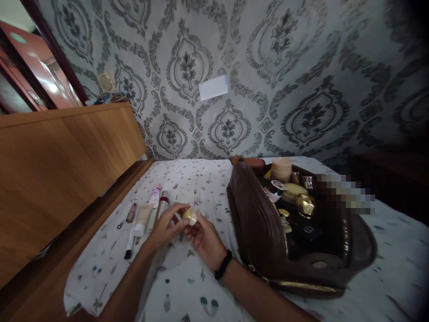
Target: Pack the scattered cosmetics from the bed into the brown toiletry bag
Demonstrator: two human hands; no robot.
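Observation:
Between both hands, over the printed sheet, is a small rounded gold-and-cream container (190, 216); its exact kind is unclear. My left hand (169, 223) pinches it from the left with thumb and index finger. On the other side, the fingers of my right hand (204, 235) close on it, a black band around that wrist. Left of my hands lie a beige tube (143, 218) with a white cap, a pink tube (155, 196), a silver-and-red cylinder (163, 203), a small lipstick-like tube (132, 212) and a makeup brush (128, 246).
An unzipped brown bag (251, 223) stands to the right, holding jars, a gold faceted cap (305, 204) and a black case (307, 230). A wooden panel (77, 152) borders the bed on the left. The patterned wall (234, 53) rises behind.

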